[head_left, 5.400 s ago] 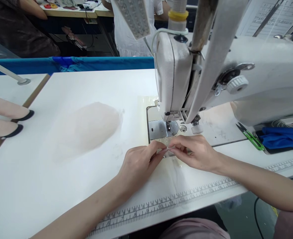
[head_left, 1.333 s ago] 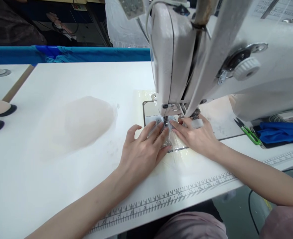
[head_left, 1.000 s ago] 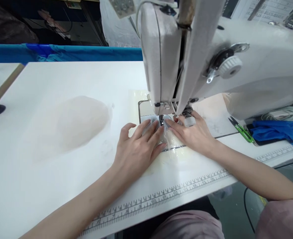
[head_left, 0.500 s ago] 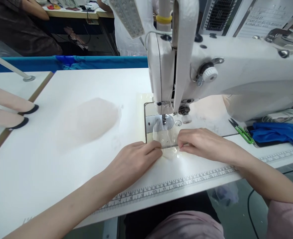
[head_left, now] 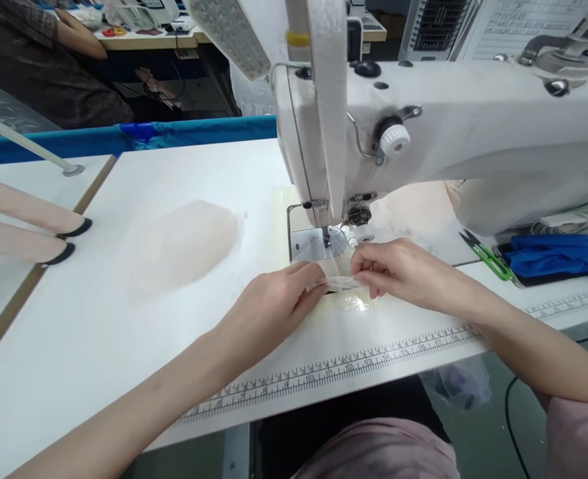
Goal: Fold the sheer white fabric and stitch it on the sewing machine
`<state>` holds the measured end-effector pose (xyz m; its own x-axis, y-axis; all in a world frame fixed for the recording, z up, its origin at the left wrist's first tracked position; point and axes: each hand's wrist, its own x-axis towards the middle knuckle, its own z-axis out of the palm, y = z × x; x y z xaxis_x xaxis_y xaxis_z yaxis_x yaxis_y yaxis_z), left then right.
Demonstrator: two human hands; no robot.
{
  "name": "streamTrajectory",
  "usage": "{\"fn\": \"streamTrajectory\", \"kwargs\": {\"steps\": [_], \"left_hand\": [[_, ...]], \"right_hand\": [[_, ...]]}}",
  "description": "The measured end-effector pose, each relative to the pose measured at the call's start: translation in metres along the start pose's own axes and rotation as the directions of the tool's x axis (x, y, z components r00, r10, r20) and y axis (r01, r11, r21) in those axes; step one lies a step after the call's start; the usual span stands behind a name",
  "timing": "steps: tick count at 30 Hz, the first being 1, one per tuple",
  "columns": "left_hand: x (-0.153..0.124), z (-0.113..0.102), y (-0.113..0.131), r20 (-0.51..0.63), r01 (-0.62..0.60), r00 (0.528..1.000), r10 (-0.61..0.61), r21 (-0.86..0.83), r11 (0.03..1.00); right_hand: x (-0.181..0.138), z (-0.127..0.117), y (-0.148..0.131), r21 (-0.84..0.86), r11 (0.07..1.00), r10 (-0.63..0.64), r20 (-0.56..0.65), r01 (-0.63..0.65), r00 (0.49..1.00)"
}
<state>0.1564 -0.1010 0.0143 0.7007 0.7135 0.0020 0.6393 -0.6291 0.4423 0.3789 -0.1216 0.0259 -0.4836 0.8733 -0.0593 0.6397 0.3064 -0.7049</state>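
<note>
My left hand (head_left: 274, 306) and my right hand (head_left: 398, 273) pinch the two ends of a small sheer fabric piece (head_left: 341, 283) just in front of the needle plate (head_left: 318, 245) of a white sewing machine (head_left: 424, 140). The fabric is stretched between my fingertips, a little above the table. The presser foot (head_left: 326, 236) stands behind it. A pale pile of sheer fabric (head_left: 189, 243) lies on the white table (head_left: 99, 319) to the left of my hands.
A printed ruler (head_left: 348, 369) runs along the table's front edge. Green thread snips (head_left: 488, 256) and blue cloth (head_left: 563, 256) lie at the right under the machine arm. Two mannequin legs with black tips (head_left: 29, 226) rest at the far left. A person in dark clothing (head_left: 49, 60) sits behind.
My hands drew back from flat beside the presser foot toward me. They now pinch the sheer piece lifted between them. The camera view also rose.
</note>
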Motion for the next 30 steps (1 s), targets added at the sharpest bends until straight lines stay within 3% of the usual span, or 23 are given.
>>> {"fn": "streamTrajectory", "kwargs": {"steps": [5, 8, 12, 14, 21, 23, 26, 30], "left_hand": [[0.007, -0.008, 0.0, 0.071, -0.02, 0.997, 0.016, 0.052, 0.998], [0.018, -0.008, -0.005, 0.092, -0.009, 0.996, 0.002, 0.075, 0.997], [0.035, -0.012, -0.016, 0.151, 0.063, 0.987, -0.053, -0.06, 0.996], [0.04, -0.014, -0.022, 0.148, 0.063, 0.988, -0.044, -0.128, 0.99], [0.031, -0.01, -0.028, 0.143, -0.04, 0.986, 0.085, -0.294, 0.955], [0.025, -0.002, -0.027, 0.072, -0.151, 0.983, 0.17, -0.215, 0.965], [0.013, 0.015, -0.026, -0.11, -0.341, 0.929, 0.352, 0.108, 0.934], [-0.001, 0.031, -0.021, -0.199, -0.354, 0.822, 0.534, 0.555, 0.753]], "right_hand": [[0.003, 0.01, 0.002, -0.324, 0.943, -0.095, -0.03, 0.08, 0.995], [0.005, 0.018, 0.006, -0.451, 0.89, -0.15, -0.15, 0.067, 0.977], [0.01, 0.022, 0.013, -0.531, 0.846, -0.295, -0.397, 0.045, 0.869], [0.013, 0.023, 0.016, -0.544, 0.839, -0.312, -0.442, 0.025, 0.841], [0.014, 0.022, 0.014, -0.492, 0.869, -0.245, -0.335, 0.053, 0.91], [0.011, 0.022, 0.011, -0.531, 0.842, -0.263, -0.259, 0.091, 0.929], [0.009, 0.025, 0.009, -0.632, 0.752, -0.344, -0.137, 0.185, 0.929], [0.009, 0.031, 0.009, -0.685, 0.673, -0.447, -0.078, 0.278, 0.891]]}}
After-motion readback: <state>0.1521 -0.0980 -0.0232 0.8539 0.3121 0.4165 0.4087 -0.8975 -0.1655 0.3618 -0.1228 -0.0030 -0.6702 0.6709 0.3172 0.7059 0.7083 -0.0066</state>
